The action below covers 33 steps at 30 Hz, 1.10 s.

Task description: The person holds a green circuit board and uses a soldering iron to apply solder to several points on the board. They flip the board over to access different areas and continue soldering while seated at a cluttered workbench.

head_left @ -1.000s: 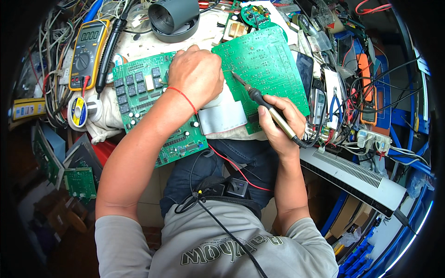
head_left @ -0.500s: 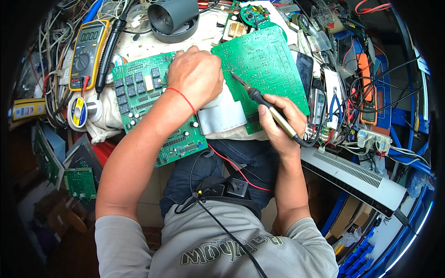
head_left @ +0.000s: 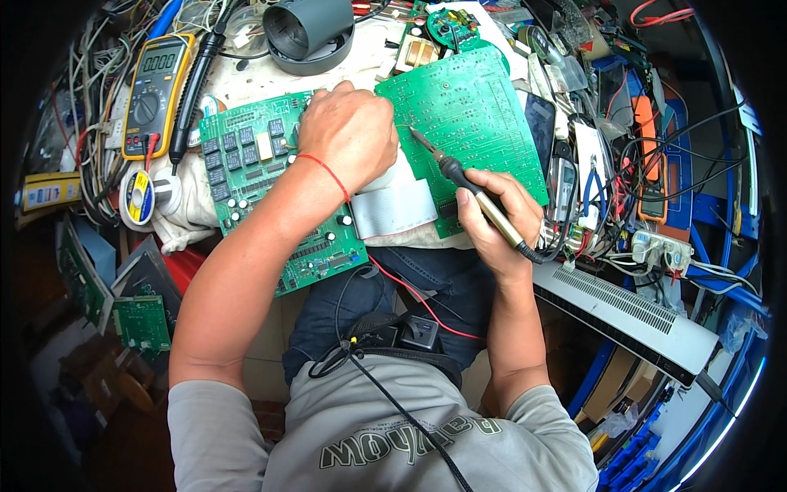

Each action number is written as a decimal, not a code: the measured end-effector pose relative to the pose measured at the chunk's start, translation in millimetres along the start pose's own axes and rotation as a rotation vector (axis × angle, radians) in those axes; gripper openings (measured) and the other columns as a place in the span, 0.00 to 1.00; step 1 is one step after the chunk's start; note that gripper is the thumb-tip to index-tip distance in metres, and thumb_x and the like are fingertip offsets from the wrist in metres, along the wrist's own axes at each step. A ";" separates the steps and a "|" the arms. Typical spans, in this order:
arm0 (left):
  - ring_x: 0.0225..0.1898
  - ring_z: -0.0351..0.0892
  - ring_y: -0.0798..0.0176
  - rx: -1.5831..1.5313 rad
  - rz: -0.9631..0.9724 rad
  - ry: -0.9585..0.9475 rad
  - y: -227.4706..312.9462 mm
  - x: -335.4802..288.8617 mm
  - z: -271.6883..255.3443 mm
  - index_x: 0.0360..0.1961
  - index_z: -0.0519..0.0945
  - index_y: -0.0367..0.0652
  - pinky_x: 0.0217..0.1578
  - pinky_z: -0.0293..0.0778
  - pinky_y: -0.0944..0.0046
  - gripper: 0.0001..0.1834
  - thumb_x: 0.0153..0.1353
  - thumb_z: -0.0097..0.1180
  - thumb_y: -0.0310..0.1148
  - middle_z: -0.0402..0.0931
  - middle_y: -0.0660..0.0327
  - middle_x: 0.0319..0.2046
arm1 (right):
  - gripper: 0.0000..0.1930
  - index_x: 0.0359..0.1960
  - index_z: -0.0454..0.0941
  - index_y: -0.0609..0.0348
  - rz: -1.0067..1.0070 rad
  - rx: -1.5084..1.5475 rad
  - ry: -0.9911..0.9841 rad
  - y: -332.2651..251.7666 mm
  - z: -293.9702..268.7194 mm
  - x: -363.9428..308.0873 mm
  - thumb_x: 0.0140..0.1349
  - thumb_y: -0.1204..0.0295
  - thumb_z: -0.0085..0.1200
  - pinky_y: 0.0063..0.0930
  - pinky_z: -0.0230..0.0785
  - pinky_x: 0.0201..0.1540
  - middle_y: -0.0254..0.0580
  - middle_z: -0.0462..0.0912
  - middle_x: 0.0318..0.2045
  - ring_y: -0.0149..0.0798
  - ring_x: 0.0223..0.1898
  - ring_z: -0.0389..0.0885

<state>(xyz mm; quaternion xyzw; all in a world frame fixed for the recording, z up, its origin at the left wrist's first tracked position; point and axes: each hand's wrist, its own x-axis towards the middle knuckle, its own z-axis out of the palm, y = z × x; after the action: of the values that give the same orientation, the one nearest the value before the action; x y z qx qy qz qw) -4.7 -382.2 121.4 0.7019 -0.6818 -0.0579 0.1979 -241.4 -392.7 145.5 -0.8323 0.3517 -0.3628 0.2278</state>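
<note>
My right hand (head_left: 504, 220) grips a soldering iron (head_left: 452, 169) like a pen. Its tip points up and left, at or just above the solder side of a green circuit board (head_left: 484, 107) on the right. Between this board and a second one lies my left hand (head_left: 348, 131), fingers curled with the fingertips turned down and hidden; what they hold does not show. The second circuit board (head_left: 270, 108), lying to the left partly under my left forearm, carries black relays and capacitors. A grey ribbon cable (head_left: 395, 211) runs between the boards, below my left hand.
A yellow multimeter (head_left: 156, 94) and a solder spool (head_left: 137, 197) sit at the left. Behind the boards stands a grey cylinder (head_left: 305, 34). Tools, cables and a dark phone (head_left: 537, 123) crowd the right, with a long white vented unit (head_left: 627, 316) nearer me.
</note>
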 end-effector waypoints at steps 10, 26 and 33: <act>0.41 0.84 0.44 0.005 -0.014 -0.004 1.4 0.4 -1.0 0.23 0.88 0.36 0.46 0.77 0.45 0.12 0.55 0.59 0.33 0.86 0.48 0.28 | 0.13 0.45 0.86 0.66 -0.006 -0.007 -0.030 1.9 -1.5 -3.1 0.58 0.80 0.70 0.24 0.77 0.36 0.46 0.88 0.35 0.33 0.31 0.85; 0.43 0.83 0.41 -0.011 -0.038 -0.061 0.5 0.3 -1.8 0.26 0.85 0.35 0.49 0.76 0.39 0.14 0.60 0.55 0.35 0.85 0.45 0.30 | 0.13 0.42 0.86 0.65 0.009 -0.003 -0.016 2.1 -1.0 -2.8 0.54 0.80 0.70 0.31 0.79 0.38 0.48 0.88 0.34 0.41 0.32 0.87; 0.42 0.83 0.42 -0.021 -0.038 -0.056 0.5 0.2 -2.0 0.26 0.85 0.36 0.48 0.76 0.40 0.14 0.60 0.55 0.35 0.85 0.46 0.30 | 0.13 0.45 0.86 0.65 0.001 0.001 -0.035 3.4 -2.0 -3.6 0.58 0.80 0.70 0.24 0.77 0.37 0.46 0.88 0.36 0.34 0.33 0.85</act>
<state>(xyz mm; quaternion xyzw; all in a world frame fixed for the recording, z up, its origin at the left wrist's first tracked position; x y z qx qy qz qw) -4.5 -382.0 123.4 0.7108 -0.6728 -0.0887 0.1848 -246.1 -392.5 143.0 -0.8383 0.3477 -0.3483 0.2347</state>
